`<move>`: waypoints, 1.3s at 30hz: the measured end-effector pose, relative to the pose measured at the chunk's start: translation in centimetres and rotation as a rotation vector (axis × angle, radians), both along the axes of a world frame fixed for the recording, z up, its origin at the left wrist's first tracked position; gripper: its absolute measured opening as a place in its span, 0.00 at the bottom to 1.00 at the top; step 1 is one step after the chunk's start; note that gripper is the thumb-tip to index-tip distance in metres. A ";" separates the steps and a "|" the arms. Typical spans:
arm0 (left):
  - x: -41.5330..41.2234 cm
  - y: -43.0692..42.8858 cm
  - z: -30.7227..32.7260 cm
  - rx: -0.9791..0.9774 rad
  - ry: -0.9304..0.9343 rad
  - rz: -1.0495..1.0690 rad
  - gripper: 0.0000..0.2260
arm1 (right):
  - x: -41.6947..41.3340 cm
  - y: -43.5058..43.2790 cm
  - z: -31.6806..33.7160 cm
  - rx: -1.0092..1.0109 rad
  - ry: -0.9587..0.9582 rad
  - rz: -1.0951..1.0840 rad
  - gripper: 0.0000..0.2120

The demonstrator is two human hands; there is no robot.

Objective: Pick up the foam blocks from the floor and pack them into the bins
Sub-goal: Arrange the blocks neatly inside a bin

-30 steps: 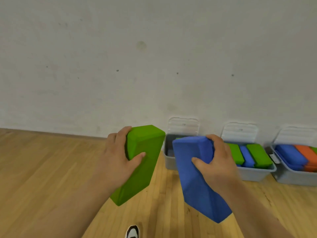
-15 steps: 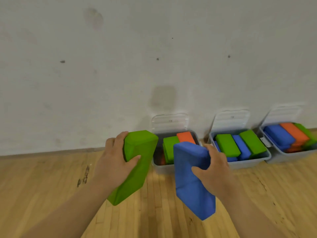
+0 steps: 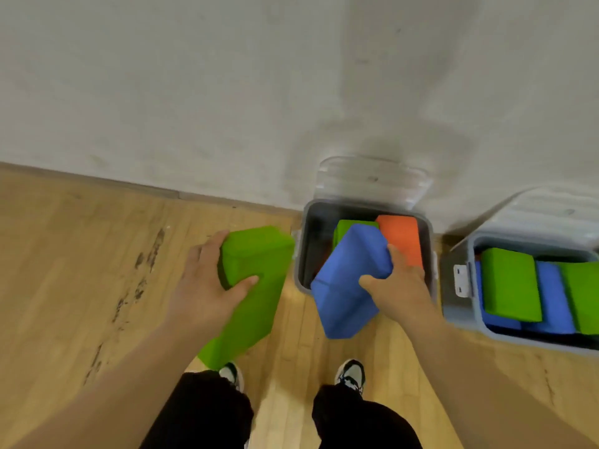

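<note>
My left hand (image 3: 202, 286) grips a green foam block (image 3: 252, 293) just left of a grey bin (image 3: 303, 254) that stands against the wall. In my right hand (image 3: 400, 286) is a blue foam block (image 3: 348, 280), tilted over the bin's front edge. Inside this bin lie an orange block (image 3: 402, 236) and a green block (image 3: 348, 226), partly hidden by the blue one.
A second grey bin (image 3: 453, 306) to the right holds green and blue blocks. Both bins have clear lids leaning open against the white wall (image 3: 227, 92). My two shoes (image 3: 351, 374) stand on the wood floor (image 3: 81, 270) just in front of the bins.
I have stepped up to the bins and look more steeply down. Both blocks moved forward; the blue one now overlaps the left bin's opening.
</note>
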State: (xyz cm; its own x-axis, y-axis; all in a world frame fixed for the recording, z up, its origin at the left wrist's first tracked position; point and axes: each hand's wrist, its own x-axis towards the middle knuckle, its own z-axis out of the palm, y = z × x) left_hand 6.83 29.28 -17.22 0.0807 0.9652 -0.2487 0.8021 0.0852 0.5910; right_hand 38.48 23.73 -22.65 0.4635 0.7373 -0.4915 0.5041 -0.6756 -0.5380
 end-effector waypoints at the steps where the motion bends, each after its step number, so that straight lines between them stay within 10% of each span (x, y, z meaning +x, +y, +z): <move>1: 0.4 1.1 -2.5 -0.010 -0.019 0.028 0.39 | 0.4 2.3 -2.4 0.002 -0.012 0.006 0.43; 17: 4.7 18.8 -40.2 0.100 -0.090 -0.051 0.38 | -3.0 22.4 -41.0 0.044 -0.618 0.242 0.43; 39: 4.5 24.2 -43.3 0.179 -0.130 -0.280 0.38 | -1.0 26.5 -38.4 -0.052 -0.588 0.376 0.41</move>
State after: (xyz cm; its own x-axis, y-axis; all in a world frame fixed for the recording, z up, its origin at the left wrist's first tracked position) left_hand 11.32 53.43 -60.56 0.3679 0.9286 -0.0481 0.6969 -0.2411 0.6755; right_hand 37.49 50.22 -61.08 0.3816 0.8819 -0.2769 0.9062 -0.4159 -0.0760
